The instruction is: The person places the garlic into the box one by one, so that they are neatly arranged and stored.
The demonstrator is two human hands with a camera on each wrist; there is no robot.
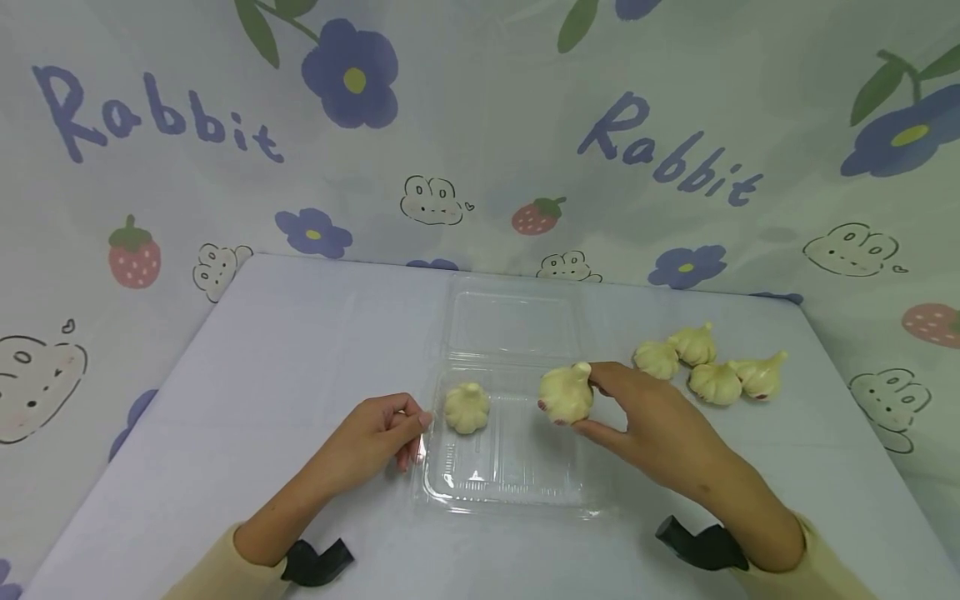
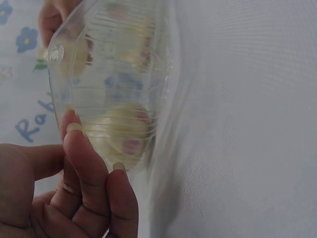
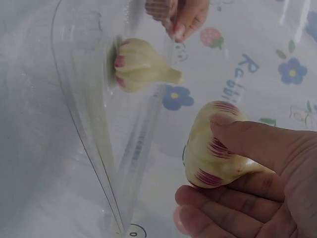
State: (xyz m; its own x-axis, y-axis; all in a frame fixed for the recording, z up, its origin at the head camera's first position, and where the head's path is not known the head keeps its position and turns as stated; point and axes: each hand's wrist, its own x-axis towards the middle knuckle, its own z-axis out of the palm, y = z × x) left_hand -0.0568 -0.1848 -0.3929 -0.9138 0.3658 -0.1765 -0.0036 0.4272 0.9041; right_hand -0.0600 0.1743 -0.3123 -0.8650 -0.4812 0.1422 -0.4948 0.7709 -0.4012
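Observation:
A clear plastic clamshell box (image 1: 525, 498) lies with its lid (image 1: 517, 325) folded back. One garlic bulb (image 1: 467, 408) stands inside, toward the left side. My left hand (image 1: 378, 437) pinches the box's left rim between thumb and fingers; in the left wrist view the fingertips (image 2: 79, 144) press the clear wall, and the bulb shows through it. Over the right half of the box, my right hand (image 1: 652, 421) holds a second garlic bulb (image 1: 566, 394) by thumb and fingers. Purple-red streaks mark this bulb (image 3: 213, 148) in the right wrist view.
Several more garlic bulbs (image 1: 712, 379) sit in a group on the white tabletop (image 1: 300, 333), to the right of the box, beyond the right hand. A printed curtain (image 1: 480, 125) hangs behind the table's back edge. Black straps (image 1: 701, 543) show at both wrists.

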